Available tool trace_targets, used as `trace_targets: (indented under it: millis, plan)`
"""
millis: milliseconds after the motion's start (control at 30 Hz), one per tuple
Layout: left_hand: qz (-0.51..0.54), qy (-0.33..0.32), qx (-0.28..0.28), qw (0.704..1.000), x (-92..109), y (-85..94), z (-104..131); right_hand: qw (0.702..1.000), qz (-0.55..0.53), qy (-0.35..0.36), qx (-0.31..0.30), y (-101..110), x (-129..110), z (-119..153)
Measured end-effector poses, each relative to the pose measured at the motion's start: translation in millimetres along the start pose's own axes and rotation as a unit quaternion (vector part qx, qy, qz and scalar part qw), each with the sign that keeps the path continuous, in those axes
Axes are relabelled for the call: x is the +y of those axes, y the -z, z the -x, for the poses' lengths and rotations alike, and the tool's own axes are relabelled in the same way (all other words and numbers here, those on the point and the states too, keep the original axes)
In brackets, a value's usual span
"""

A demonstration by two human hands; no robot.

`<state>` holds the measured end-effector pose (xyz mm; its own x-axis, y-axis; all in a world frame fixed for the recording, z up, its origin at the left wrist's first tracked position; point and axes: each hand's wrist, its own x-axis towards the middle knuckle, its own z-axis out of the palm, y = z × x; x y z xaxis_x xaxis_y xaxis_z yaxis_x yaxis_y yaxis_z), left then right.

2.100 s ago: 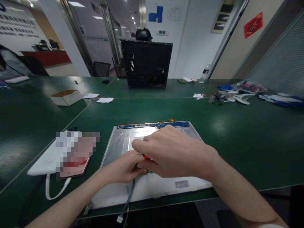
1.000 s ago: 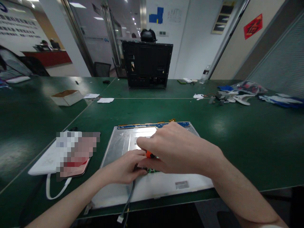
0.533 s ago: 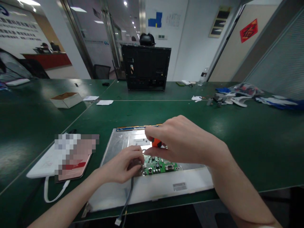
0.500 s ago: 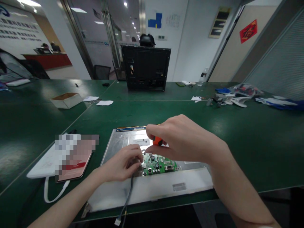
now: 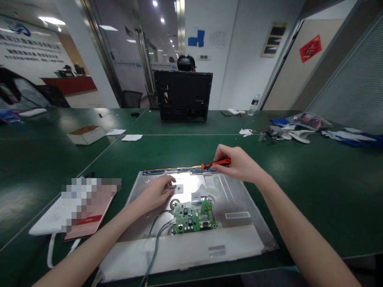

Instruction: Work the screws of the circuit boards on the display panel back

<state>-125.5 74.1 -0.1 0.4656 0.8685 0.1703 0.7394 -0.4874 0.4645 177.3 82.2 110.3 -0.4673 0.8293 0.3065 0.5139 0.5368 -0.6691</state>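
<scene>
A flat display panel [image 5: 239, 199] lies metal back up on the green table before me. On its middle sits a green circuit board [image 5: 194, 225], with dark cables [image 5: 156, 247] running from its left side over the near edge. My right hand [image 5: 239, 162] grips an orange and black screwdriver [image 5: 220, 162] above the panel's far edge, close to a narrow blue board strip [image 5: 167, 172]. Over the panel's left half is my left hand [image 5: 155, 191], open, its thumb and fingers apart with nothing visible between them.
To the left lie a white device [image 5: 44, 221] and a pink phone-like slab [image 5: 92, 219], partly pixelated, with a white cable. Farther off stand an open box [image 5: 86, 135], a black monitor housing [image 5: 184, 95] and a bottle [image 5: 253, 104]. Gloves and bagged parts [image 5: 305, 121] lie at right.
My right hand has moved up and away from the circuit board with the screwdriver, towards the panel's far edge. My left hand has come off the cable side of the board and opened.
</scene>
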Motion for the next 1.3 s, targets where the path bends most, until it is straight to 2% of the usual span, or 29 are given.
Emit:
trace_targets:
  millis: [100, 200, 367, 500, 633, 767, 867, 967, 1067, 1300]
  plan:
    - [-0.003, -0.008, -0.004, 1.000, 1.6, -4.2, -9.2, 0.997, -0.056, -0.040, 0.037, -14.9, 42.3, 5.5]
    - [0.001, -0.019, -0.005, 1.000, 2.4, -5.9, -13.0, 0.988, -0.119, -0.085, 0.054, -32.5, 74.2, 16.8]
    - [0.008, -0.011, -0.006, 1.000, -2.8, -5.1, -12.2, 0.965, -0.213, -0.130, 0.086, -45.2, 99.2, 34.0]
    - [0.016, 0.008, -0.001, 1.000, 2.0, 4.4, -11.3, 0.947, -0.262, -0.143, 0.122, -47.7, 103.0, 38.1]
    - [0.091, -0.013, -0.006, 0.996, 27.7, 10.0, -17.1, 0.937, -0.290, -0.143, 0.131, -52.4, 100.4, 39.3]
    - [0.168, -0.107, -0.073, 0.977, 61.1, -2.7, -30.8, 0.935, -0.299, -0.143, 0.126, -55.9, 99.1, 40.9]
    - [0.144, -0.160, -0.109, 0.970, 76.2, -19.0, -43.8, 0.936, -0.297, -0.143, 0.125, -57.2, 101.6, 41.5]
    - [0.144, -0.176, -0.143, 0.963, 78.9, -33.0, -55.7, 0.937, -0.291, -0.144, 0.124, -58.1, 104.7, 41.4]
    - [0.158, -0.163, -0.154, 0.962, 75.0, -41.1, -63.2, 0.939, -0.286, -0.146, 0.122, -58.6, 105.8, 41.3]
    - [0.191, -0.151, -0.163, 0.956, 69.1, -43.4, -66.5, 0.943, -0.274, -0.146, 0.117, -59.7, 106.7, 40.9]
